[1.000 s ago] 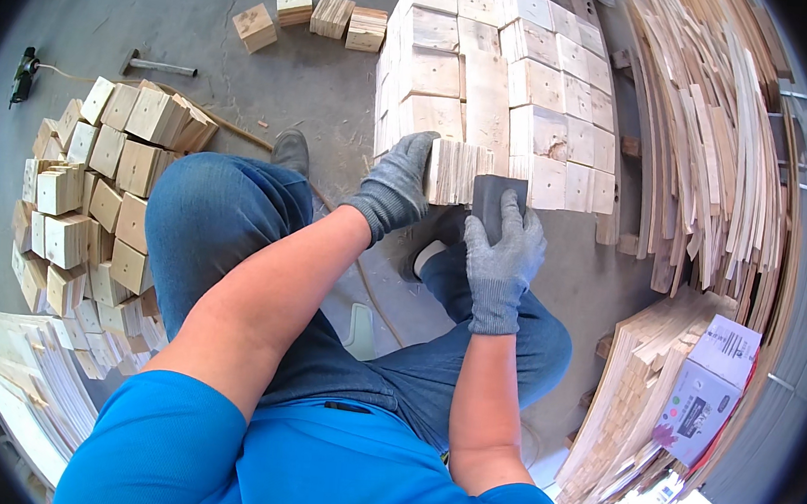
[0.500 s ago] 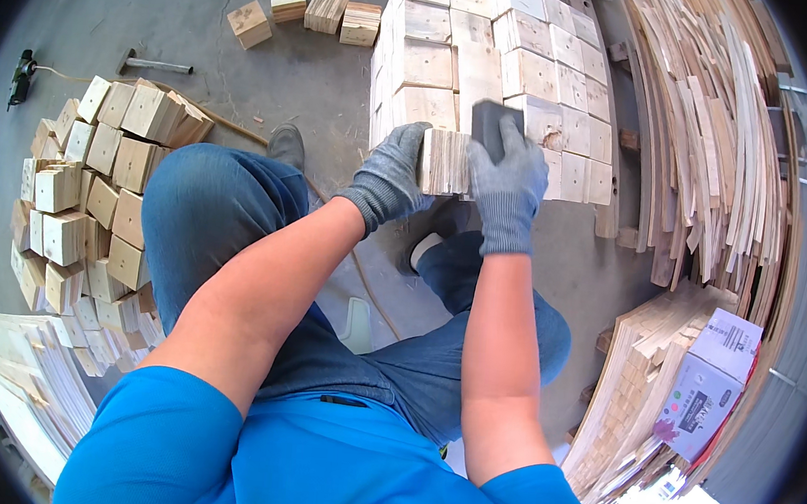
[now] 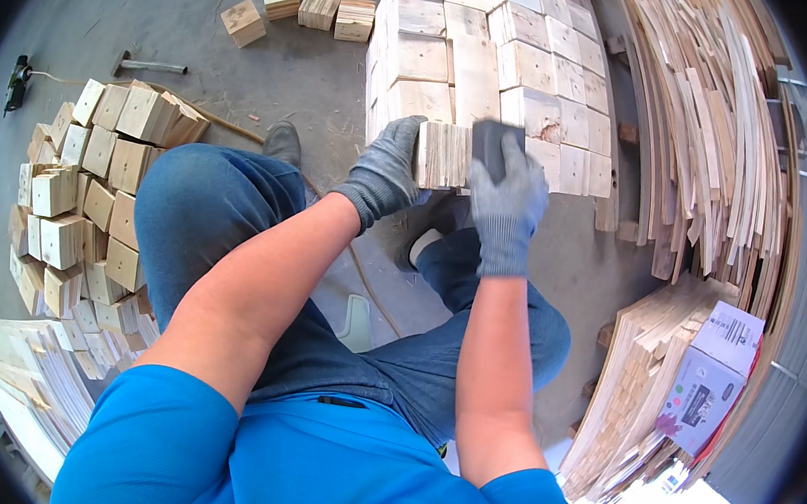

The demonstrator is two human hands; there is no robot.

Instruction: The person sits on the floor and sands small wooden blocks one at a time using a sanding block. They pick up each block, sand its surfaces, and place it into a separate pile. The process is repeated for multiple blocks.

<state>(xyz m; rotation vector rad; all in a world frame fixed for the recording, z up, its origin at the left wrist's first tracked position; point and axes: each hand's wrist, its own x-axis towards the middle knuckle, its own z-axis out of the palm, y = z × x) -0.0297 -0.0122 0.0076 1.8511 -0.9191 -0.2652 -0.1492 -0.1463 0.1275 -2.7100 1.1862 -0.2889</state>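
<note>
- Hands, two, both in grey knit gloves, near the middle of the frame.
- One layered wood block [image 3: 443, 157] just above centre, at the near edge of the big stack; I cannot see what bears its weight.
- Left hand [image 3: 381, 176], one, set against that block's left side; how far its grip closes I cannot tell from here.
- Right hand [image 3: 510, 199], one, its grip narrowed on a single dark block [image 3: 486, 143], held at the right end of the layered one.
- One big stack of pale blocks [image 3: 532, 65], upper middle, too overlapped to count surely.
- Four loose blocks [image 3: 319, 8] along the top, left of the stack.
- One heap of blocks [image 3: 61, 239] at left, more than I can number.
- One hammer [image 3: 155, 67] and one power tool [image 3: 19, 84], upper left, both lying on the floor [image 3: 185, 22].
- One carton [image 3: 690, 402], lower right, below countless long wood strips [image 3: 696, 147].
</note>
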